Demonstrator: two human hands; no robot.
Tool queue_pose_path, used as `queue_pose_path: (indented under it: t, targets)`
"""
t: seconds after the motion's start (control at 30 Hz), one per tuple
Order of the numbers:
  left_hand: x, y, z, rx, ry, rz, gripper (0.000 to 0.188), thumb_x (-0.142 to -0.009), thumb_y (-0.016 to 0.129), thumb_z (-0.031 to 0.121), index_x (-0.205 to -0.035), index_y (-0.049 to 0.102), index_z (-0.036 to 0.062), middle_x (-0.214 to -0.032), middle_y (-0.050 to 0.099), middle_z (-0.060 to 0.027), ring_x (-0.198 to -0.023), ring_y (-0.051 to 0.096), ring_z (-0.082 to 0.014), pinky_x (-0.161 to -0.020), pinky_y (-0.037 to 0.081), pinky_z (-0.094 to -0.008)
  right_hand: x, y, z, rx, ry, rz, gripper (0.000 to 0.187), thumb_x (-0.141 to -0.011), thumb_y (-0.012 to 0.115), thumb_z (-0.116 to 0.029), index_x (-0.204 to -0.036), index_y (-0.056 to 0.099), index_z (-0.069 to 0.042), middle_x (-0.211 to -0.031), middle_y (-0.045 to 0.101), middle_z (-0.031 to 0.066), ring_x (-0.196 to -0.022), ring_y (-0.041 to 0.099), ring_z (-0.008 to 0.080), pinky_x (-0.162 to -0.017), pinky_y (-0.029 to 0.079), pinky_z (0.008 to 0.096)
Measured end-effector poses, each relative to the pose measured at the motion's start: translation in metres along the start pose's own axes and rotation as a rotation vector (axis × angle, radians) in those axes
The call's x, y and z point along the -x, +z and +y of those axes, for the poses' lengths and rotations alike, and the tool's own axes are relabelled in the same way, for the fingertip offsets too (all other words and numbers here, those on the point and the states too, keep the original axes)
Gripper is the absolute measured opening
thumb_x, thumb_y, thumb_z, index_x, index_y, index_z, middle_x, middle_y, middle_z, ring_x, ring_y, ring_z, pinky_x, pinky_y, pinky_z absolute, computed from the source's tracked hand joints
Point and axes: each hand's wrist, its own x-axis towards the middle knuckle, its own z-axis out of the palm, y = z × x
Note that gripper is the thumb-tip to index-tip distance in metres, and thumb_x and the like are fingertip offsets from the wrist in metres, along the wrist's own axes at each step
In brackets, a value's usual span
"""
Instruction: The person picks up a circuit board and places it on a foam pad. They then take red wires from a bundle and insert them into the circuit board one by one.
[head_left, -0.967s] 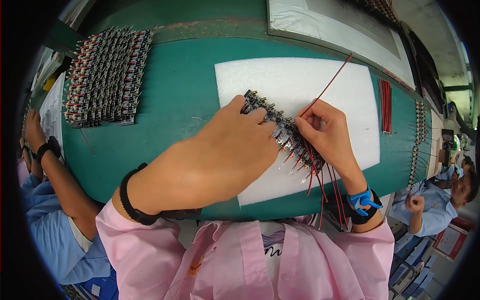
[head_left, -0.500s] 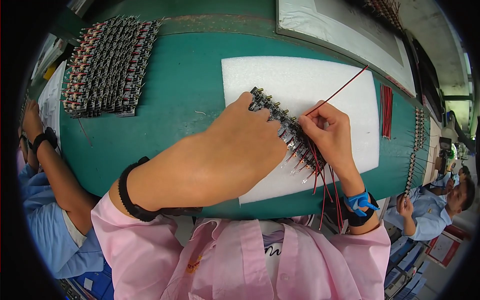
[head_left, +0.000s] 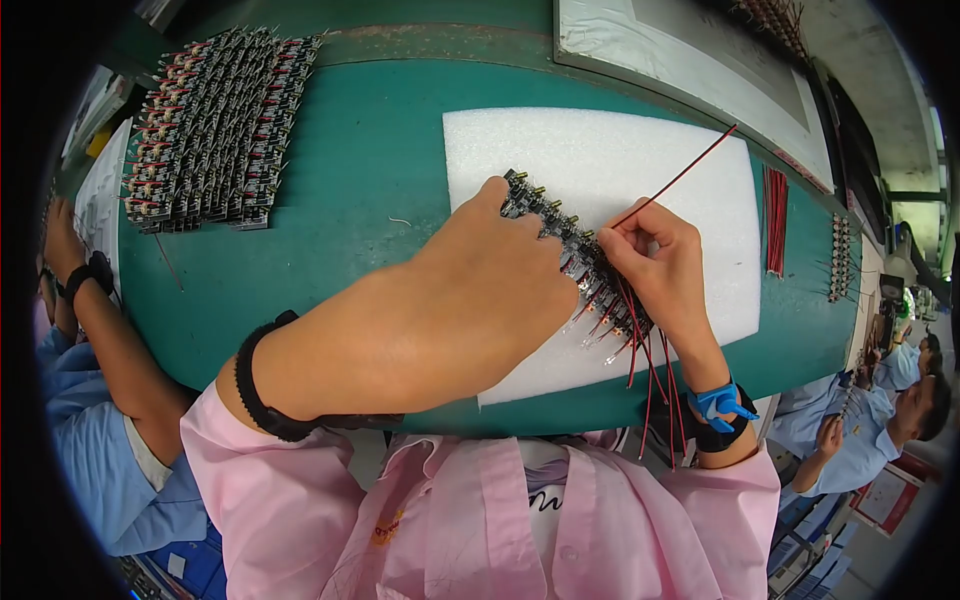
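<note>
My left hand (head_left: 500, 290) is wrapped over a strip of small circuit boards (head_left: 560, 222), holding it tilted above a white foam sheet (head_left: 700, 170). Gold-coloured parts stick up along the strip's upper end. Several dark red wires (head_left: 650, 385) hang down from its lower end. My right hand (head_left: 660, 262) pinches one more red wire (head_left: 685, 175) between thumb and forefinger, close beside the strip. The wire's free end points up and to the right. Its lower end is hidden at my fingertips, so I cannot tell whether it touches a board.
Stacked circuit-board strips (head_left: 210, 130) stand at the far left of the green table (head_left: 360, 150). A bundle of red wires (head_left: 775, 220) lies right of the foam, with another board strip (head_left: 840, 255) beyond it. Co-workers sit on both sides; one arm (head_left: 110, 320) is at the left.
My hands keep nearly the same pose, with the red wire still pinched at the strip. At the right, a co-worker has lifted a board strip away from the table edge.
</note>
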Motion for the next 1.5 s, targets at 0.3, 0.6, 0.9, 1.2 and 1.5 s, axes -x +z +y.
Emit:
queue_pose_path:
  t: [0.3,0.6,0.9,1.2,1.5]
  targets:
    - [0.001,0.004,-0.001,-0.012,0.008,0.044,0.019,-0.064,0.056,0.008,-0.082,0.058,0.0019,-0.091,0.055,-0.0068,-0.091,0.048,-0.0188,-0.080,0.034,-0.0344,-0.001,-0.001,-0.003,0.057,-0.054,-0.010,0.006,-0.069,0.058,-0.002,-0.066,0.055,0.002,-0.058,0.049,-0.0008,-0.054,0.040,0.0046,-0.049,0.032,0.0191]
    - [-0.002,-0.008,0.003,-0.003,-0.015,-0.040,0.021,-0.064,0.058,0.009,-0.084,0.058,0.0022,-0.093,0.055,-0.0061,-0.092,0.048,-0.0184,-0.082,0.033,-0.0352,-0.004,-0.006,-0.009,0.082,-0.076,-0.098,0.005,-0.068,0.057,-0.001,-0.068,0.054,0.003,-0.059,0.049,0.0018,-0.055,0.042,0.0076,-0.051,0.035,0.0209]
    - [-0.004,-0.009,0.003,-0.018,-0.018,-0.089,0.023,-0.064,0.059,0.009,-0.086,0.058,0.0023,-0.094,0.055,-0.0064,-0.094,0.048,-0.0188,-0.084,0.033,-0.0366,-0.006,-0.009,-0.009,0.103,-0.110,-0.115,0.005,-0.068,0.057,-0.001,-0.068,0.055,0.003,-0.060,0.050,0.0031,-0.054,0.042,0.0084,-0.050,0.035,0.0212]
    - [-0.006,-0.012,0.004,-0.025,-0.030,-0.110,0.023,-0.063,0.060,0.009,-0.085,0.058,0.0027,-0.093,0.054,-0.0062,-0.095,0.048,-0.0191,-0.085,0.033,-0.0370,-0.002,-0.006,-0.009,0.122,-0.148,-0.070,0.005,-0.066,0.059,0.001,-0.068,0.055,0.004,-0.061,0.051,0.0049,-0.053,0.044,0.0096,-0.050,0.037,0.0222]
    - [-0.005,-0.012,0.003,-0.063,-0.029,-0.131,0.032,-0.063,0.063,0.011,-0.093,0.057,0.0024,-0.101,0.054,-0.0068,-0.100,0.046,-0.0188,-0.088,0.031,-0.0385,-0.001,-0.008,-0.010,0.207,-0.304,-0.095,0.007,-0.065,0.058,0.004,-0.072,0.057,0.003,-0.066,0.054,0.0093,-0.056,0.050,0.0177,-0.053,0.041,0.0258]
